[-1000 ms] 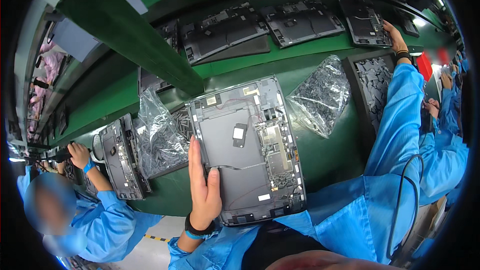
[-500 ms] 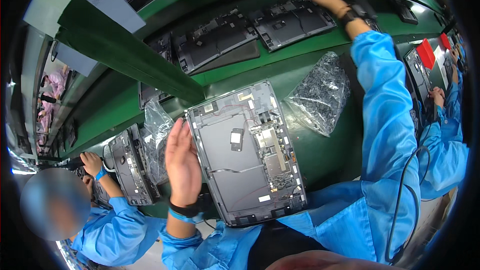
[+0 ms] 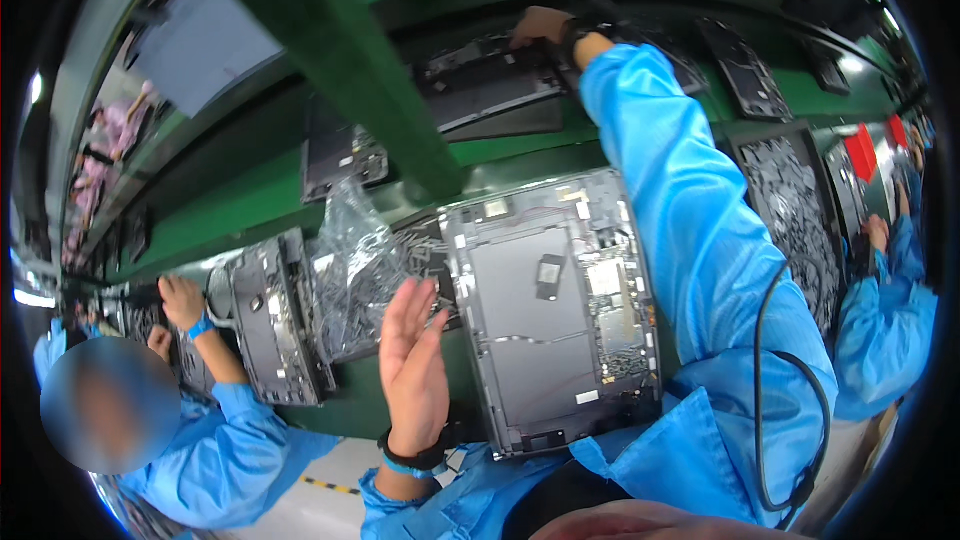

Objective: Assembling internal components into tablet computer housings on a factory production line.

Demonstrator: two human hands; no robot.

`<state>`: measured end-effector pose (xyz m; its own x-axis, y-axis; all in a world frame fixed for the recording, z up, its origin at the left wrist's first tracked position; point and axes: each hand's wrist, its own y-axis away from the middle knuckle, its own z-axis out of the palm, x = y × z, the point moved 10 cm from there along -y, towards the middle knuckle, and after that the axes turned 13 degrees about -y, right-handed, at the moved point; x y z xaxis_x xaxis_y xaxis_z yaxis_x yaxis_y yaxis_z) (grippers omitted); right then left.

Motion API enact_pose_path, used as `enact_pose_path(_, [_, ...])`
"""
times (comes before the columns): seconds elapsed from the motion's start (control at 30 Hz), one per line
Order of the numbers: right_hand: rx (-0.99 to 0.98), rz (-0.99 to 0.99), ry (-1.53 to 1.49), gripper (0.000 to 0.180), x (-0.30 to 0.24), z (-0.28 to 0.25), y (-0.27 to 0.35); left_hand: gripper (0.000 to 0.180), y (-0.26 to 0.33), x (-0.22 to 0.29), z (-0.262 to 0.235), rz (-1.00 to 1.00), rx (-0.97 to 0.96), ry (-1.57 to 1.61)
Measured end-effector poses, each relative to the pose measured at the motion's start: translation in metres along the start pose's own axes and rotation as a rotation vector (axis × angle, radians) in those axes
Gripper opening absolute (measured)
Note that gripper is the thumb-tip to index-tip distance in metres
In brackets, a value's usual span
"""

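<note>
An opened tablet-like housing (image 3: pixel 530 365) lies in front of me, its circuit board (image 3: pixel 622 315) along the right side. On its bare inner panel rests a small black part with a white label (image 3: pixel 549 277). Beside the housing's left edge is my left hand (image 3: pixel 415 380), fingers stretched out and nothing in it. My right hand (image 3: pixel 540 28) reaches to the far shelf, over another opened housing (image 3: pixel 490 90) standing there. Its fingers are small and partly hidden, so a grip cannot be made out.
A clear plastic bag of small dark parts (image 3: pixel 350 290) lies to the left. A tray of dark pieces (image 3: pixel 795 200) sits beyond my right arm. A green post (image 3: pixel 335 60) slants across the far left. A co-worker's hand (image 3: pixel 183 302) is near more housings. Red bins (image 3: pixel 860 152) stand far right.
My right hand has swung left along the far shelf to an opened housing. My left hand now sits slightly lower beside the housing. The whole view has shifted.
</note>
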<state>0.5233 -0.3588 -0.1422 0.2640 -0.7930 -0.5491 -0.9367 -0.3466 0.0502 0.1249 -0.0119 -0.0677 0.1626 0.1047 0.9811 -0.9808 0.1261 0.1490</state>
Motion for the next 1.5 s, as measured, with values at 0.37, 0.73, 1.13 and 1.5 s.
enact_pose_path(0.37, [0.09, -0.303, 0.028, 0.032, -0.068, -0.003, 0.036, 0.046, -0.049, 0.004, -0.024, -0.135, -0.065, 0.162])
enact_pose_path(0.73, [0.053, 0.555, -0.375, 0.038, -0.063, 0.032, 0.05, 0.048, -0.059, -0.023, -0.021, -0.205, -0.086, 0.409])
enact_pose_path(1.13, [-0.071, 0.2, 0.019, 0.061, -0.069, 0.033, 0.017, 0.051, -0.049, -0.034, -0.026, -0.264, -0.104, 0.394])
enact_pose_path(1.5, [0.263, -0.249, -0.509, 0.034, -0.104, -0.068, 0.061, 0.051, -0.025, -0.008, -0.031, -0.151, -0.047, 0.31])
